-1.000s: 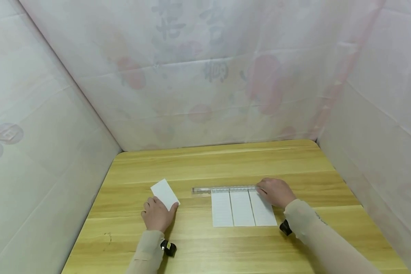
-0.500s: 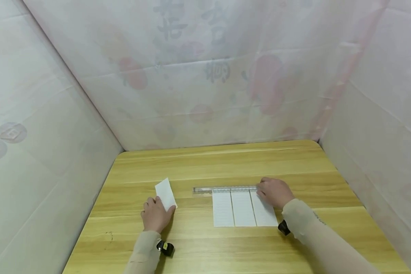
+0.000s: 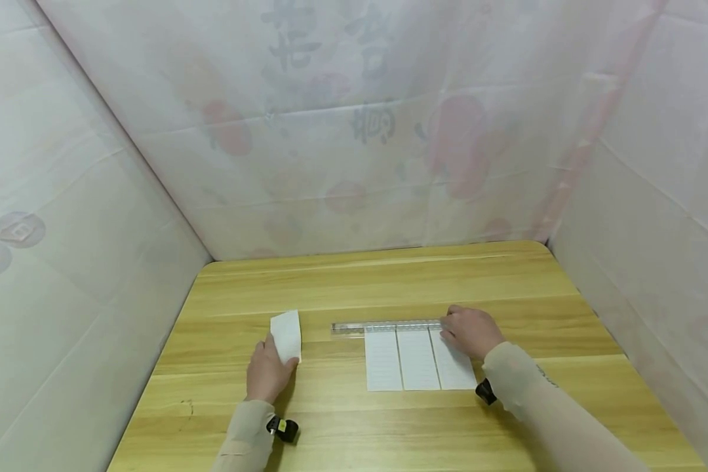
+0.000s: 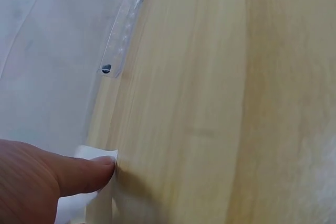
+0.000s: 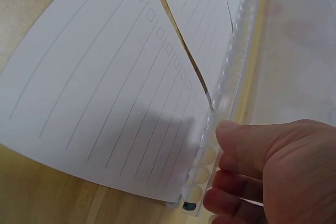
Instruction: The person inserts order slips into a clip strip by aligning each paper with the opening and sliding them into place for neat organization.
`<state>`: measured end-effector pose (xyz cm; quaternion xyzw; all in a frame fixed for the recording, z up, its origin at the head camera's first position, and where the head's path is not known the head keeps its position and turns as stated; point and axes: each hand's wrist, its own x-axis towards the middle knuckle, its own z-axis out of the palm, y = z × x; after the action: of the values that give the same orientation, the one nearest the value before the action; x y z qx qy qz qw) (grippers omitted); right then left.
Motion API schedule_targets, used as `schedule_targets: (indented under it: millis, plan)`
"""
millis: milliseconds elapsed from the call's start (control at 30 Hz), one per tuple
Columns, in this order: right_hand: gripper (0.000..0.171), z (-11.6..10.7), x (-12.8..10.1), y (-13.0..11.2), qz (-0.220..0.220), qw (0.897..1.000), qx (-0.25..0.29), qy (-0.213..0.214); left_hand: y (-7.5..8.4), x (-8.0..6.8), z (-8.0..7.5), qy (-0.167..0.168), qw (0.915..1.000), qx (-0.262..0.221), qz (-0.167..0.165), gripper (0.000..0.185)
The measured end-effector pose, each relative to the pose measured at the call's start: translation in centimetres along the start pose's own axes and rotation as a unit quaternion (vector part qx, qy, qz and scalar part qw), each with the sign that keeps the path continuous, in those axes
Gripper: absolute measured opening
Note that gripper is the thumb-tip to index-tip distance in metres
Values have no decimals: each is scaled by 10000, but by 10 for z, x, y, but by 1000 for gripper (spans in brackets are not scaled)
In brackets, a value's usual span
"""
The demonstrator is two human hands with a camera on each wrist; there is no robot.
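Observation:
My left hand [image 3: 267, 372] pinches a white paper slip [image 3: 287, 334] at the left of the table. The slip looks slightly bent, and the thumb [image 4: 94, 174] lies over its near corner in the left wrist view. My right hand [image 3: 474, 331] grips the right end of a clear, ruler-like plastic strip [image 3: 377, 326] with round shapes along it [image 5: 208, 156]. Three paper slips lie side by side against the strip, with narrow gaps: a left one [image 3: 383, 360], a middle one [image 3: 419, 364] and a right one [image 3: 457, 367]. Printed lines and small boxes show on them in the right wrist view.
The wooden table [image 3: 342, 426] meets pale printed cloth at the back [image 3: 342, 164] and on both sides. A small black device sits at each wrist, the left one [image 3: 283, 429] and the right one [image 3: 486, 392].
The slip in my left hand has turned clockwise, from leaning left to nearly straight away from me, and now looks bent. My right hand, the strip and the three slips have stayed put.

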<state>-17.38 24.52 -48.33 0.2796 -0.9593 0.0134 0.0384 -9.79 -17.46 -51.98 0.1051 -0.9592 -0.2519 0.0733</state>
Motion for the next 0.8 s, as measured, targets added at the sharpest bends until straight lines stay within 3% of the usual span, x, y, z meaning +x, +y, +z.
schedule_targets:
  millis: [267,533,800]
  plan:
    - [21,2,1,1,-22,9999,-128,7,1,1,1,-174,9988,-425,-187,84]
    - [9,5,4,-1,131,9997,3,223,-1,2,3,-53,9963,-843,-149,83]
    - [9,5,10,-5,402,9987,-100,282,-4,2,3,53,9910,-1340,-49,88]
